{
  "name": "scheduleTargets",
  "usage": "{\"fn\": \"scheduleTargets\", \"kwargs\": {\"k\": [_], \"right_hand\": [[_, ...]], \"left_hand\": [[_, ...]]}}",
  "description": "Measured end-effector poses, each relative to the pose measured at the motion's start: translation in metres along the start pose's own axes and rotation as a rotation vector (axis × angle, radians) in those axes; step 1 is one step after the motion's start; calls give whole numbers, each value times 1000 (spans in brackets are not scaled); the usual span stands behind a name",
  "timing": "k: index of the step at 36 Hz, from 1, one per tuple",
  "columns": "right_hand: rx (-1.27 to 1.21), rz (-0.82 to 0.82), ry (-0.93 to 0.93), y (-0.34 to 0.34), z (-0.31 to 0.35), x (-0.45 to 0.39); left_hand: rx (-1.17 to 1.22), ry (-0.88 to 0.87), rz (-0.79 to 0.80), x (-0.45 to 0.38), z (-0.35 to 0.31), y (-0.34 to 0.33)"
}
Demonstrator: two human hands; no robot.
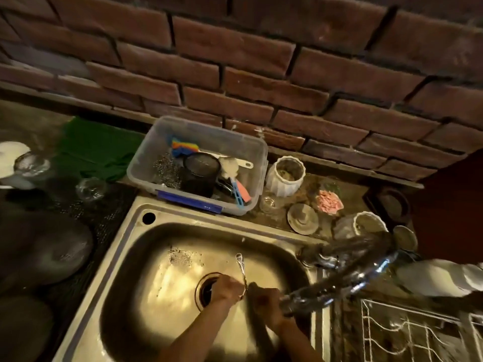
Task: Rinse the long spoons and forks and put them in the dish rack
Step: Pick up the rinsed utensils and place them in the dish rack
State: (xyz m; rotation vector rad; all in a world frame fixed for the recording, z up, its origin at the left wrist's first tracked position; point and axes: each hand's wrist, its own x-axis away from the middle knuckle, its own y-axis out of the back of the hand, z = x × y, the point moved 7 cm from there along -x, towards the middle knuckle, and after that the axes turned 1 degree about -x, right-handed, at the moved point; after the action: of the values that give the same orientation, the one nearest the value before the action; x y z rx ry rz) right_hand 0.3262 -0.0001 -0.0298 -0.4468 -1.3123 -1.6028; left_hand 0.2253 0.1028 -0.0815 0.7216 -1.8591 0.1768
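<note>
A long spoon is held over the steel sink, its bowl pointing toward the brick wall, just beyond the drain. The left hand has its fingers curled round the spoon's handle. The right hand is beside it, under the spout of the dark faucet; it is blurred, and whether it grips anything cannot be told. Right of the sink lies a white wire dish rack. Behind the sink, against the wall, a clear plastic tub holds scrubbers, brushes and a black cup. Right of the tub, on the wet stone counter, stand a white ribbed jar and a small glass. Left of the sink are a green cloth, glasses and dark pans in dim warm light.
</note>
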Motion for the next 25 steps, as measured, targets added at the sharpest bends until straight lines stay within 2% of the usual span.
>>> {"fn": "scheduleTargets", "kwargs": {"k": [11, 21, 25], "right_hand": [[154, 20, 2, -36, -17, -38], [7, -28, -141, -57, -47, -45], [-17, -76, -96, -52, -49, -45]], "left_hand": [[-214, -51, -127, -61, -7, -20], [-360, -62, -219, -67, -15, -22], [-330, -75, -226, -63, -17, -16]]}}
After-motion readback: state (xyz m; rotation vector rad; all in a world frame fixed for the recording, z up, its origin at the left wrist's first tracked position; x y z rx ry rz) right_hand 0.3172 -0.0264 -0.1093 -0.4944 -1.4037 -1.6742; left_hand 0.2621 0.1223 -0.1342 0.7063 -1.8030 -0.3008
